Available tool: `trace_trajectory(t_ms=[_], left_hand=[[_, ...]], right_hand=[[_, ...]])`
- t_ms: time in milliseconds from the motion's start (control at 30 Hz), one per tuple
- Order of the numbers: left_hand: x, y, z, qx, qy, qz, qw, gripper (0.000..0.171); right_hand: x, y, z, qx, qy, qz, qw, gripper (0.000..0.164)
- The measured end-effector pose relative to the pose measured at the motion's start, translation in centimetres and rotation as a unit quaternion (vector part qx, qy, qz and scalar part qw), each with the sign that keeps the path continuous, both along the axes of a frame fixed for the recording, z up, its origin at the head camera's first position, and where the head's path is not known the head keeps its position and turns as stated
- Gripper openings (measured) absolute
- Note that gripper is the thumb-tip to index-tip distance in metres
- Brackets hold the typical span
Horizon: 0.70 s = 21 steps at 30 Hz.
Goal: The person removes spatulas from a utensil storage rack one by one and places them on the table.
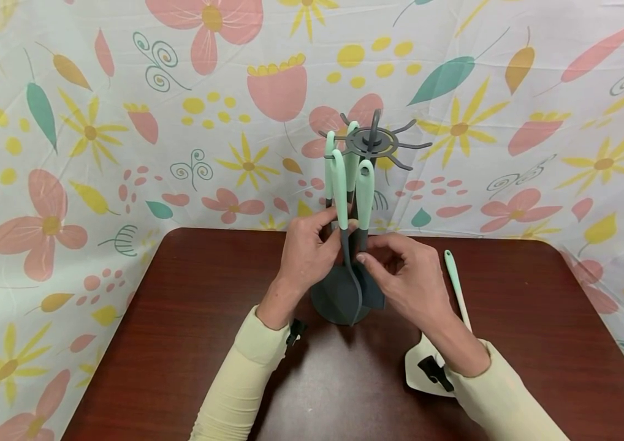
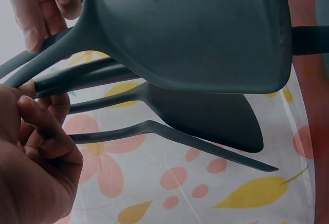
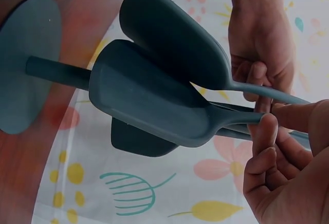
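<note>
A dark grey utensil stand [image 1: 372,142] with a ring of hooks carries several utensils with mint handles and dark grey heads. My left hand [image 1: 309,251] grips the stand's pole [image 2: 82,77] below the handles, partly hidden behind the front utensil [image 1: 341,190]. That utensil's broad, flat head [image 2: 195,34] hangs over the round base [image 3: 31,64]. With thumb and fingertips, my right hand [image 1: 414,275] pinches the neck of a hanging spatula [image 3: 149,95], just under its mint handle [image 1: 365,190]. Two more handles hang farther back on the left side of the hooks.
A spatula with a mint handle and pale head [image 1: 417,370] lies on the brown table [image 1: 190,343], partly beneath my right forearm. Behind the table hangs a floral cloth [image 1: 124,122]. Bare hooks point to the right of the stand.
</note>
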<state>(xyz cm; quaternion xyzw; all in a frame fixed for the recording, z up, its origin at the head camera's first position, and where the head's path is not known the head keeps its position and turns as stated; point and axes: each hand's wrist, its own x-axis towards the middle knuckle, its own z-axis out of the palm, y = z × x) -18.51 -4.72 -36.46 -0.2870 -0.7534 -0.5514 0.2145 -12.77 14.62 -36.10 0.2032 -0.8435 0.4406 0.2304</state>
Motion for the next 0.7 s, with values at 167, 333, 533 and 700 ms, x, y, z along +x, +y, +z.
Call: trace_trajectory(t_ms=[167, 333, 533, 700], left_hand=[[-0.02, -0.01, 0.03, -0.001, 0.001, 0.002, 1.0000, 0.026], [-0.06, 0.01, -0.07, -0.003, -0.003, 0.003, 1.0000, 0.026], [-0.02, 0.04, -0.20, -0.005, -0.006, 0.002, 1.0000, 0.026], [-0.03, 0.05, -0.11, -0.004, -0.002, 0.002, 1.0000, 0.026]], right_hand=[[-0.08, -0.10, -0.02, -0.002, 0.006, -0.003, 1.000, 0.017], [-0.01, -0.22, -0.02, -0.006, 0.006, -0.005, 1.000, 0.016], [0.15, -0.30, 0.03, -0.014, 0.011, -0.001, 1.000, 0.017], [0.36, -0.30, 0.24, -0.015, 0.020, 0.000, 1.000, 0.017]])
